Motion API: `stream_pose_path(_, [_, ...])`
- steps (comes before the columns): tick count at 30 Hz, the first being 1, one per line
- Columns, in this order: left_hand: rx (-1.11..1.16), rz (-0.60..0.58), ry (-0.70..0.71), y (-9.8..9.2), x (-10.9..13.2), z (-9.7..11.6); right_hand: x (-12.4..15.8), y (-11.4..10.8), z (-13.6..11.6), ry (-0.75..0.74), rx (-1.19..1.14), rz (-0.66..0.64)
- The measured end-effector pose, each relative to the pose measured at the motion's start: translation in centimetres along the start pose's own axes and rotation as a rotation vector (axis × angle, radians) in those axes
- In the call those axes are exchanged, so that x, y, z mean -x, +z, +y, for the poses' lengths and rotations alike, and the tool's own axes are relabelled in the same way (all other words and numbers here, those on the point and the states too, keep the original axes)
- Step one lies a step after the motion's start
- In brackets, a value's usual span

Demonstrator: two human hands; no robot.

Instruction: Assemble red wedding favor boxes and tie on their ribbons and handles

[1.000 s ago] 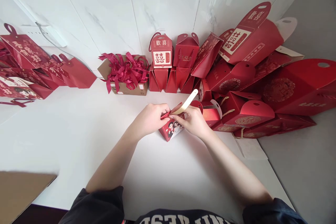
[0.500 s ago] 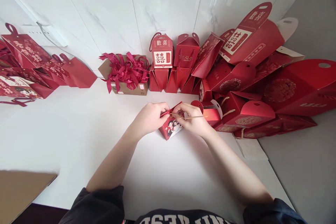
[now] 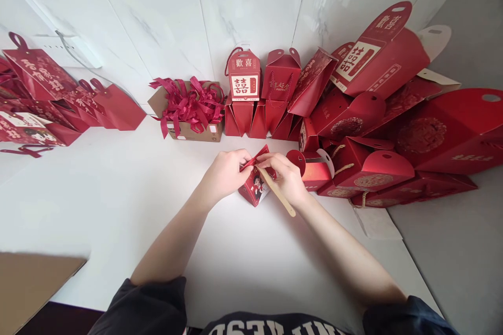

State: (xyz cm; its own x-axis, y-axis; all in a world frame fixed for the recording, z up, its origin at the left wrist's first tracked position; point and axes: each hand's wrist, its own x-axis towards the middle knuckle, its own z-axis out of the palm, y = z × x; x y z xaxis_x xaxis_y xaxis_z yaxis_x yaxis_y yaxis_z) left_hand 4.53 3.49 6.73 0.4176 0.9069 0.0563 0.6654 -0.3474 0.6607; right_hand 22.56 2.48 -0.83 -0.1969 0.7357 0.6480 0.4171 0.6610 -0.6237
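A small red gift box (image 3: 249,190) with a printed cartoon couple stands on the white table between my hands. My left hand (image 3: 225,178) pinches the folded top edge of this box from the left. From a hole or slot near the top, a tan strap (image 3: 280,194) with a small hole at its free end hangs down to the right. My right hand (image 3: 286,177) is closed on the strap close to the box top. Its fingertips touch the box, and the exact spot where the strap enters is hidden by them.
Behind the hands is a cardboard box (image 3: 188,133) of dark red ribbons. Red boxes (image 3: 243,119) line the wall; a larger pile (image 3: 365,125) fills the right side. More red boxes (image 3: 51,78) lie far left. A cardboard sheet (image 3: 35,285) covers the front left corner.
The strap has turned from pointing right, edge-on, to hanging down and right with its flat face showing. The small box has turned slightly under my hands.
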Motion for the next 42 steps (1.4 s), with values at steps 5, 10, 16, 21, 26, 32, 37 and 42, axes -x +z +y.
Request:
stream_pose_path(5, [0.026, 0.001, -0.008, -0.1, -0.2, -0.2, 0.1, -0.2, 0.3, -0.026, 0.0, -0.019])
stream_pose_path(10, [0.039, -0.005, -0.015, -0.1, -0.2, -0.2, -0.1, -0.4, 0.2, 0.041, -0.068, -0.026])
stream_pose_path(16, [-0.001, -0.005, -0.003, -0.1, 0.0, 0.0, -0.4, -0.8, -0.4, 0.057, -0.056, -0.06])
stream_pose_path(21, [-0.072, 0.005, 0.04, 0.1, 0.1, 0.3, -0.7, -1.5, -1.0, 0.069, -0.011, -0.106])
stream_pose_path(26, [-0.118, 0.0, 0.051, 0.2, 0.3, 0.7, -1.0, -2.0, -1.7, 0.044, 0.07, -0.172])
stream_pose_path(32, [-0.145, -0.03, 0.051, 0.3, 0.5, 1.1, -1.2, -2.7, -2.2, 0.024, 0.158, -0.234])
stream_pose_path(37, [-0.164, -0.044, 0.107, 0.1, 0.5, 1.2, -1.5, -3.4, -1.9, -0.042, 0.229, -0.178])
stream_pose_path(42, [-0.128, -0.089, 0.098, -0.4, 0.2, 1.0, -1.6, -3.2, -1.4, 0.051, 0.136, -0.156])
